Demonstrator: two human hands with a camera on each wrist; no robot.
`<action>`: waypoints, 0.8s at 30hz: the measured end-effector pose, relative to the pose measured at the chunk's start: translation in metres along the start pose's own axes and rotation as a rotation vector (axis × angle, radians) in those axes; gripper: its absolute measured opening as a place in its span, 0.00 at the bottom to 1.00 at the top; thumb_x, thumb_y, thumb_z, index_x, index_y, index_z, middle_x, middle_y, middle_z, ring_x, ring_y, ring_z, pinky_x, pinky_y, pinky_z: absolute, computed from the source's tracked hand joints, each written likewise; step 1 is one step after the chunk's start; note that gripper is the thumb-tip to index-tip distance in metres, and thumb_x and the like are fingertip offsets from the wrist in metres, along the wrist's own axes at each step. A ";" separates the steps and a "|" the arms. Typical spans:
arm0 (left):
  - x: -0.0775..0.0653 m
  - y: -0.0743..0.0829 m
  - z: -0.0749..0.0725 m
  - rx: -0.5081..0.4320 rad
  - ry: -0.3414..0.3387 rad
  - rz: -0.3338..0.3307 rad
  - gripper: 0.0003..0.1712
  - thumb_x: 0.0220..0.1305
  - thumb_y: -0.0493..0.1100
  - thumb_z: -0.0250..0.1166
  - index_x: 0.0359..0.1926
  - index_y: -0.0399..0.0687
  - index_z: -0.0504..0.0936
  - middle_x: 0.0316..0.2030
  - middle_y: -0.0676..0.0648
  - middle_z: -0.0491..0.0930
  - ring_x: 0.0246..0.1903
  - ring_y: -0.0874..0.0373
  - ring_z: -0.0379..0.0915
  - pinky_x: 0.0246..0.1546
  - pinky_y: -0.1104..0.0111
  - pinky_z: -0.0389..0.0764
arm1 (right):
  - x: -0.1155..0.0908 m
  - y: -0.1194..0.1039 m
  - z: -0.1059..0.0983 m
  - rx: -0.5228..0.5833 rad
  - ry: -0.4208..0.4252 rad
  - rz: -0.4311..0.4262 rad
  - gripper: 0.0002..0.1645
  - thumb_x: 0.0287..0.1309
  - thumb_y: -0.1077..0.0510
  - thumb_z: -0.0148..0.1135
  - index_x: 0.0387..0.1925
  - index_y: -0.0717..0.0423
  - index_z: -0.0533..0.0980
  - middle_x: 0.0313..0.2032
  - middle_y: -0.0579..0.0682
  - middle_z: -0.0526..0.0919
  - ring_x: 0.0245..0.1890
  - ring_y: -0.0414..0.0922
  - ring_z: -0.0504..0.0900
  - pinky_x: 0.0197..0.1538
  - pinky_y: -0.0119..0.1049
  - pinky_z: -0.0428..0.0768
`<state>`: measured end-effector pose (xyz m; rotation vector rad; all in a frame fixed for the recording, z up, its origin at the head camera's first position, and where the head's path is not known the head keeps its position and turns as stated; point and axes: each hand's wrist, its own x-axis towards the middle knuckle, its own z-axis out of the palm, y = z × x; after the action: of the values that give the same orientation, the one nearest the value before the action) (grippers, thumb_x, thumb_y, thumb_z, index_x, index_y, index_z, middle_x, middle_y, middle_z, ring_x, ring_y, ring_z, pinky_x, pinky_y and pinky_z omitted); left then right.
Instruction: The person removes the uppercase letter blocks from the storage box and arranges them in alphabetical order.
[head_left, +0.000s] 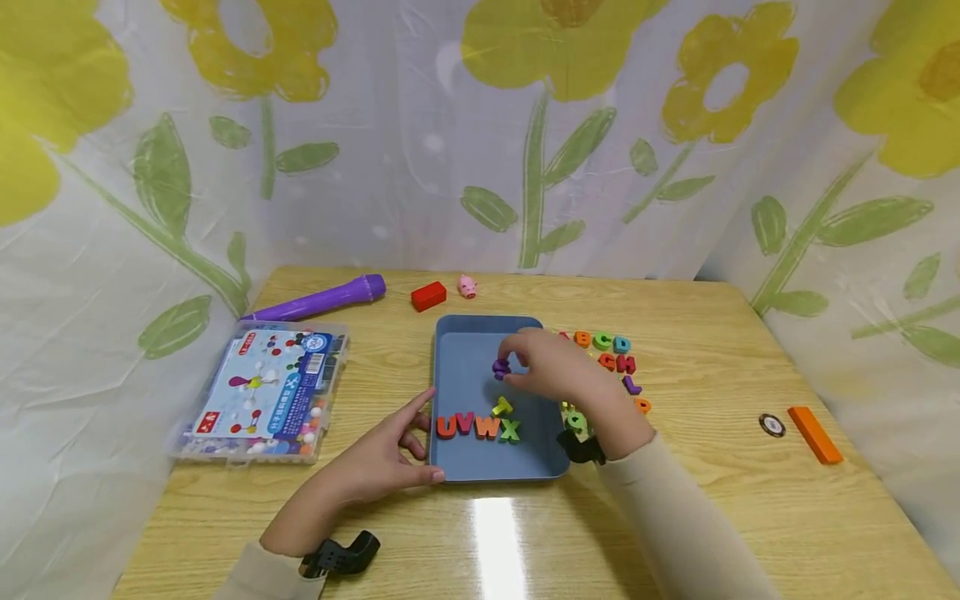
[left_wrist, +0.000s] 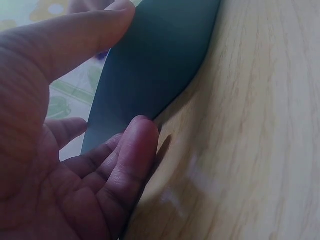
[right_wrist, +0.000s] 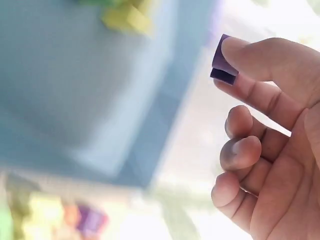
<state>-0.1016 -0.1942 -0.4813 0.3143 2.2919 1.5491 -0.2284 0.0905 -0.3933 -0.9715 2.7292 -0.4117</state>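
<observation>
Over the blue-grey tray (head_left: 468, 358), my right hand (head_left: 551, 367) pinches a small purple letter (head_left: 500, 368) between thumb and index finger. The right wrist view shows the purple letter (right_wrist: 224, 60) edge-on at the fingertips, the other fingers curled. At the tray's left side, my left hand (head_left: 386, 454) spreads its fingers along the wall, thumb at the near left corner. Seen from the left wrist, those fingers rest against the tray wall (left_wrist: 160, 55). Inside lie an orange U (head_left: 446, 427), a red V (head_left: 465, 423), an orange W (head_left: 487, 427), a green X (head_left: 509, 431) and a yellow Y (head_left: 502, 406).
Right of the tray lie rows of coloured letters (head_left: 621, 344), partly hidden by my right arm. A clear plastic kit box (head_left: 258, 392) and a purple microphone (head_left: 322, 297) are on the left. Farther off are a red block (head_left: 428, 296), pig figure (head_left: 467, 287), round chip (head_left: 772, 425) and orange block (head_left: 815, 435).
</observation>
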 end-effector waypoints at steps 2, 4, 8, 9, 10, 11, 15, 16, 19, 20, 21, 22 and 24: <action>0.000 0.000 0.000 0.003 -0.002 0.001 0.68 0.61 0.45 0.84 0.90 0.55 0.47 0.66 0.36 0.74 0.49 0.50 0.77 0.43 0.67 0.81 | -0.021 0.010 -0.012 0.058 0.069 0.036 0.16 0.69 0.54 0.75 0.56 0.51 0.85 0.42 0.52 0.84 0.40 0.47 0.79 0.43 0.43 0.80; 0.000 0.000 0.001 0.010 -0.002 0.002 0.68 0.61 0.45 0.84 0.90 0.55 0.47 0.67 0.36 0.74 0.48 0.50 0.77 0.43 0.67 0.81 | -0.041 0.023 -0.020 0.095 0.128 0.076 0.16 0.69 0.56 0.74 0.55 0.53 0.85 0.39 0.53 0.82 0.39 0.49 0.77 0.42 0.44 0.78; -0.001 -0.001 0.000 0.018 0.006 -0.005 0.68 0.61 0.46 0.84 0.90 0.55 0.47 0.67 0.36 0.74 0.49 0.50 0.77 0.44 0.67 0.81 | -0.082 0.050 -0.024 0.105 0.176 0.156 0.17 0.70 0.58 0.72 0.57 0.56 0.85 0.41 0.52 0.82 0.37 0.47 0.77 0.43 0.45 0.77; -0.002 -0.002 0.000 0.017 0.009 -0.006 0.68 0.61 0.46 0.84 0.90 0.55 0.47 0.67 0.36 0.74 0.49 0.49 0.77 0.44 0.67 0.81 | -0.090 0.057 -0.022 0.106 0.175 0.178 0.17 0.70 0.58 0.72 0.57 0.56 0.84 0.39 0.52 0.81 0.36 0.47 0.76 0.41 0.46 0.75; -0.002 -0.002 0.000 0.014 0.011 -0.007 0.68 0.61 0.46 0.84 0.90 0.55 0.48 0.67 0.36 0.74 0.48 0.50 0.76 0.44 0.67 0.82 | -0.098 0.062 -0.020 0.109 0.171 0.198 0.17 0.70 0.58 0.72 0.58 0.57 0.84 0.40 0.52 0.82 0.37 0.47 0.77 0.42 0.46 0.77; -0.002 -0.002 0.000 0.010 0.013 -0.009 0.68 0.61 0.46 0.84 0.90 0.56 0.48 0.67 0.37 0.74 0.49 0.49 0.76 0.44 0.67 0.82 | -0.106 0.068 -0.017 0.115 0.164 0.213 0.17 0.70 0.59 0.72 0.57 0.57 0.85 0.42 0.52 0.84 0.38 0.48 0.78 0.43 0.48 0.78; -0.002 -0.002 0.000 0.004 0.014 -0.003 0.68 0.61 0.45 0.84 0.90 0.56 0.48 0.67 0.37 0.74 0.48 0.50 0.76 0.43 0.68 0.82 | -0.127 0.085 -0.004 0.145 0.126 0.272 0.15 0.68 0.60 0.73 0.54 0.57 0.86 0.41 0.52 0.84 0.40 0.49 0.78 0.43 0.47 0.79; -0.001 -0.002 0.000 0.005 0.013 0.000 0.68 0.61 0.45 0.84 0.90 0.56 0.47 0.67 0.37 0.74 0.48 0.49 0.76 0.43 0.68 0.82 | -0.130 0.088 0.000 0.154 0.113 0.285 0.14 0.67 0.61 0.73 0.53 0.56 0.86 0.41 0.52 0.84 0.39 0.50 0.78 0.42 0.47 0.78; 0.000 -0.001 0.000 0.008 0.006 0.007 0.68 0.61 0.45 0.84 0.90 0.56 0.47 0.67 0.37 0.74 0.48 0.49 0.76 0.43 0.68 0.82 | -0.137 0.093 0.009 0.190 0.071 0.327 0.14 0.62 0.62 0.75 0.50 0.57 0.86 0.36 0.52 0.80 0.36 0.49 0.74 0.38 0.43 0.73; 0.001 0.000 0.000 0.006 0.003 0.009 0.68 0.61 0.45 0.84 0.90 0.55 0.47 0.67 0.37 0.74 0.48 0.49 0.76 0.43 0.68 0.83 | -0.138 0.095 0.012 0.196 0.060 0.338 0.15 0.61 0.62 0.76 0.50 0.57 0.86 0.36 0.52 0.79 0.35 0.48 0.74 0.38 0.43 0.73; 0.001 0.000 0.000 0.003 0.001 0.011 0.68 0.61 0.45 0.84 0.90 0.55 0.47 0.67 0.36 0.74 0.48 0.49 0.76 0.43 0.68 0.82 | -0.138 0.096 0.014 0.201 0.053 0.347 0.14 0.60 0.62 0.76 0.49 0.57 0.86 0.35 0.51 0.79 0.34 0.48 0.74 0.37 0.43 0.73; 0.002 0.000 0.000 -0.001 -0.001 0.012 0.68 0.62 0.45 0.84 0.90 0.55 0.47 0.67 0.36 0.74 0.48 0.48 0.76 0.43 0.68 0.83 | -0.138 0.098 0.016 0.201 0.046 0.354 0.14 0.59 0.62 0.77 0.48 0.57 0.86 0.34 0.51 0.79 0.34 0.48 0.74 0.37 0.43 0.73; 0.003 -0.001 0.001 -0.006 -0.004 0.015 0.68 0.62 0.44 0.84 0.90 0.54 0.46 0.66 0.36 0.74 0.48 0.48 0.76 0.42 0.68 0.82 | -0.138 0.100 0.020 0.199 0.040 0.369 0.14 0.60 0.62 0.77 0.48 0.57 0.87 0.34 0.51 0.80 0.34 0.47 0.74 0.37 0.42 0.74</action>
<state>-0.1037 -0.1927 -0.4826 0.3336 2.2863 1.5610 -0.1758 0.2497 -0.4302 -0.4020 2.7525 -0.6204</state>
